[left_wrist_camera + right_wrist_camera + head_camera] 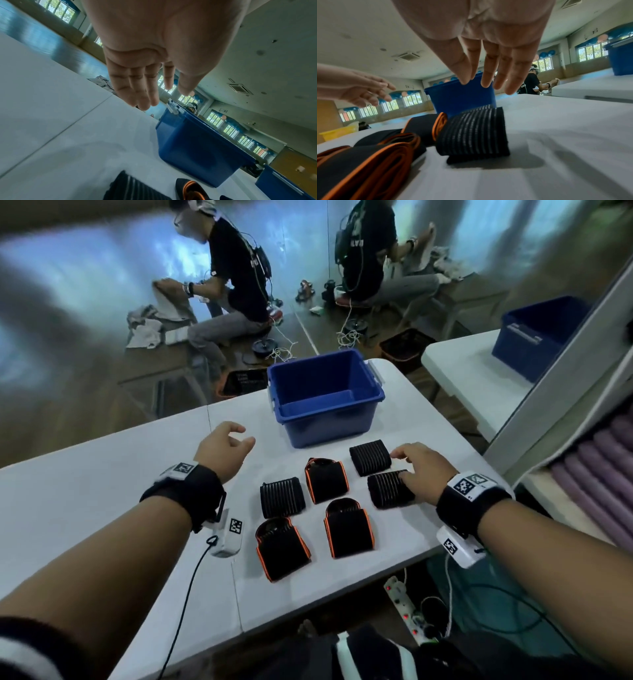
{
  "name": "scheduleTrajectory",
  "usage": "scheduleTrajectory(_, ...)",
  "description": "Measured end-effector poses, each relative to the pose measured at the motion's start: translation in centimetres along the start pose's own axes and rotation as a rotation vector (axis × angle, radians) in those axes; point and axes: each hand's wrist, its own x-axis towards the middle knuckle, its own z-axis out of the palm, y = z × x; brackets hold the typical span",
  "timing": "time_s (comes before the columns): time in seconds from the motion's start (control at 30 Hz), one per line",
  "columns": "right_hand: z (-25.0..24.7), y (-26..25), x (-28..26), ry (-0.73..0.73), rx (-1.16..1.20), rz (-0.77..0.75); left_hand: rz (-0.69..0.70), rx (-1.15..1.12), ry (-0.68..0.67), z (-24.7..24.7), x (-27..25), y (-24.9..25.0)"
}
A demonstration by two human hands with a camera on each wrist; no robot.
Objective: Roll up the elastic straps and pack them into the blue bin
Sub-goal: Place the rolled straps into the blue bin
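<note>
I see six rolled elastic straps lying on the white worktop (102,491), in front of the blue bin (325,405). The bin stands near the far edge and I see nothing inside it. Three straps are black with thin pale stripes: the far striped strap (370,457), the right striped strap (388,489) and the left striped strap (281,497). Three are black with orange edges: the middle orange strap (326,479), the near orange strap (348,528) and the left orange strap (282,547). My right hand (423,470) hangs above the right striped strap with its fingers (488,67) straight and a little spread, and it holds nothing. From the right wrist view the fingers do not touch the strap. My left hand (222,445) floats over the bare worktop to the left of the bin, fingers loose and a bit bent, and it holds nothing too. Past the worktop two people sit working at other spots.
</note>
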Motion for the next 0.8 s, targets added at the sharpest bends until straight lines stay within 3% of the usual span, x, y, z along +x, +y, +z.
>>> scheduleTrajectory(0.3,0.9,-0.1,3.6,-0.311,-0.099,0.171,0.195,0.026,-0.076,3.3,7.2,3.0)
scheduleTrajectory(0.5,1.4,0.0,3.7,-0.352,-0.11,0.196,0.161,-0.101,-0.172,5.0,9.1,2.7)
scheduleTrajectory(0.8,2.9,1.0,3.2,-0.344,-0.092,0.141,0.131,-0.174,-0.088,5.3,8.3,1.6)
